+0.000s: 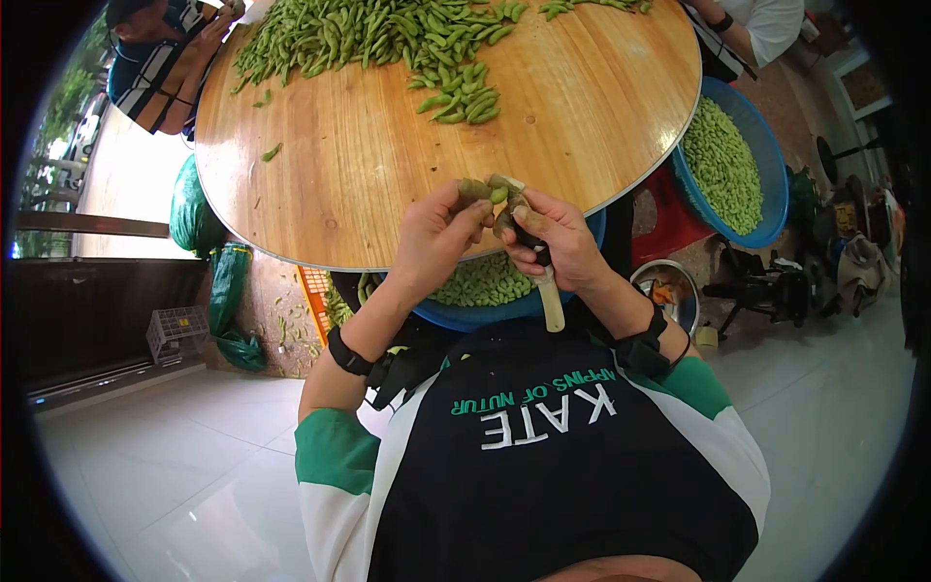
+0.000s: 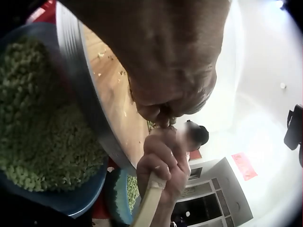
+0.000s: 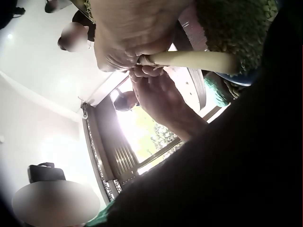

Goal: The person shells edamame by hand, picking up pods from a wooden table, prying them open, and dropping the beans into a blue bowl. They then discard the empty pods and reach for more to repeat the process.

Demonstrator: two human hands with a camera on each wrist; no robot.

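Observation:
In the head view, both hands meet just over the near edge of the round wooden table (image 1: 349,175). The left hand (image 1: 438,233) pinches a green pod (image 1: 498,195) between curled fingers. My right hand (image 1: 562,241) grips a knife whose pale handle (image 1: 551,303) points down toward the body; its fingertips are close to the pod. The pale handle (image 3: 194,61) also shows in the right wrist view, coming out of the right hand (image 3: 135,28). Directly below the hands is a blue basin of shelled beans (image 1: 483,283). Piled pods (image 1: 349,34) lie at the table's far side.
Another blue basin of beans (image 1: 722,165) stands at the right beside a red stool (image 1: 667,218). A metal bowl (image 1: 669,291) sits lower right. Green sacks (image 1: 197,209) and an orange crate (image 1: 315,296) are at the left. Two other people are at the far side of the table.

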